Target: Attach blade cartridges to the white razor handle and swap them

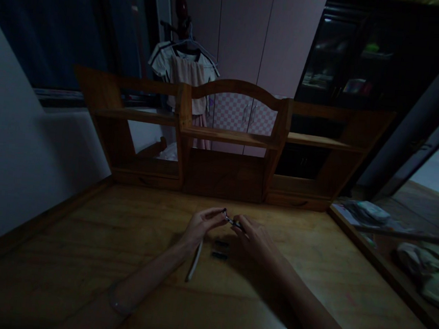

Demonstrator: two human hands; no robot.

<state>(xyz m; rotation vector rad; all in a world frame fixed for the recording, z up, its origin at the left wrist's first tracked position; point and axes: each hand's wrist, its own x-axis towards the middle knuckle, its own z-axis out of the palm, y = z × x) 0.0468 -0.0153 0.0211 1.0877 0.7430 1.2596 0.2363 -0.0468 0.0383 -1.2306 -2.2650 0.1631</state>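
My left hand (pixel 202 225) reaches over the wooden table with thumb and fingers closed in a pinch. A small dark piece (pixel 224 210) shows at its fingertips, too small and dim to name. My right hand (pixel 251 233) is wrapped round a slim dark tool with a shiny metal tip (pixel 230 220), which points left and meets the left fingertips. Below the hands lie two short black pieces (pixel 219 255), one behind the other. A pale, thin, slightly curved strip or cable (pixel 194 262) lies under my left wrist, its upper end hidden by the hand.
A wooden shelf unit (pixel 222 193) with small drawers stands along the table's (pixel 138 260) back edge. To the right, beyond a raised wooden edge (pixel 380 260), lie folded cloth (pixel 430 275) and a pile of bags or papers (pixel 369 212). A wall (pixel 31 158) borders the left.
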